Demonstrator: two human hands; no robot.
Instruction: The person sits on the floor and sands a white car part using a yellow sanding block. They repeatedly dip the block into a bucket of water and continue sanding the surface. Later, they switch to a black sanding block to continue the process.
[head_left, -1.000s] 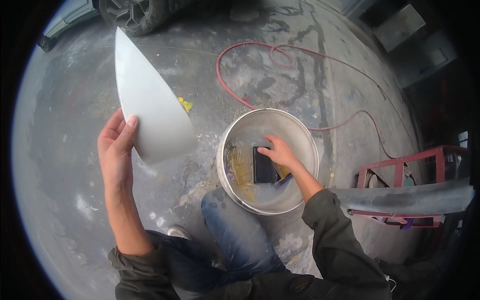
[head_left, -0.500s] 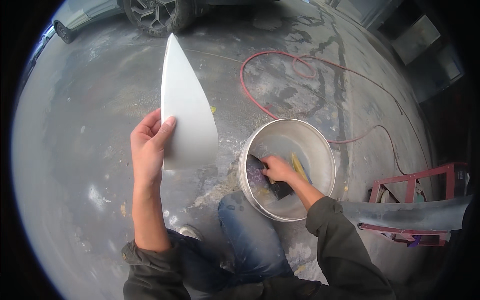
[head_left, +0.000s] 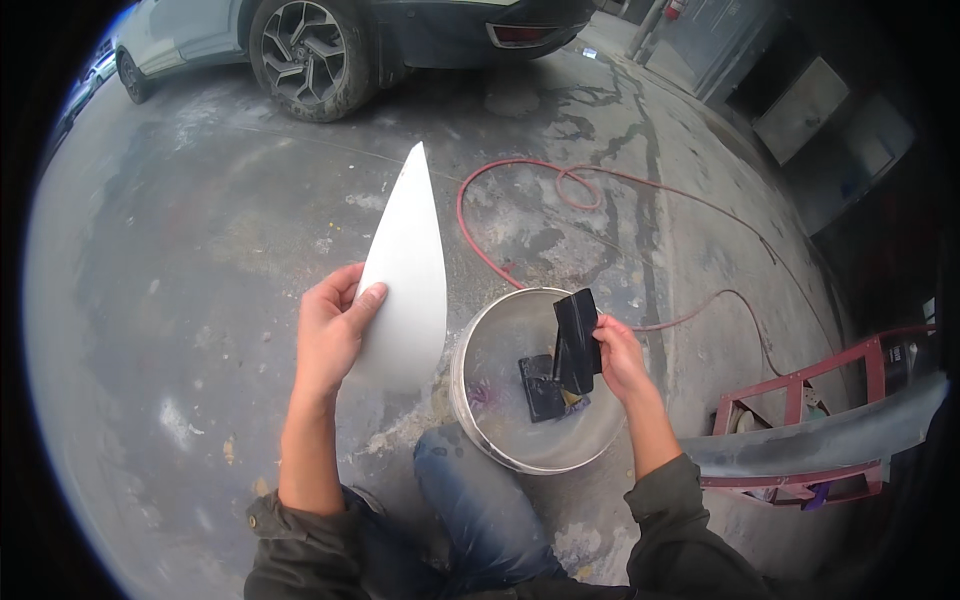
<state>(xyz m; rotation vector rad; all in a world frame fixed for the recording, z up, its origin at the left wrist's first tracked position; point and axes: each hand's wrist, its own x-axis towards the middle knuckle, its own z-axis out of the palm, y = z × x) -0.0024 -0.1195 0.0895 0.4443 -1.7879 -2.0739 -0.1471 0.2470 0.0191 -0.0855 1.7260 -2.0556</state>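
Raised since earlier: black sheet (head_left: 573, 345), pinched in my right hand (head_left: 622, 360) near the right rim of the bucket (head_left: 602, 430) (left hand (head_left: 330, 328) gripping a pointed white panel (head_left: 410, 285)).

Panel (head_left: 408, 290) left of bucket (head_left: 555, 452); sheet (head_left: 574, 340) over bucket; hose (head_left: 461, 210) behind; rack (head_left: 793, 402) right; car (head_left: 435, 35) beyond hose.

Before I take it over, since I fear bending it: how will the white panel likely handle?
The white panel is probably fairly stiff: it shows no clear sag. It seems light, since the left hand alone holds it by one edge. Its smooth-looking surface may be slippery.
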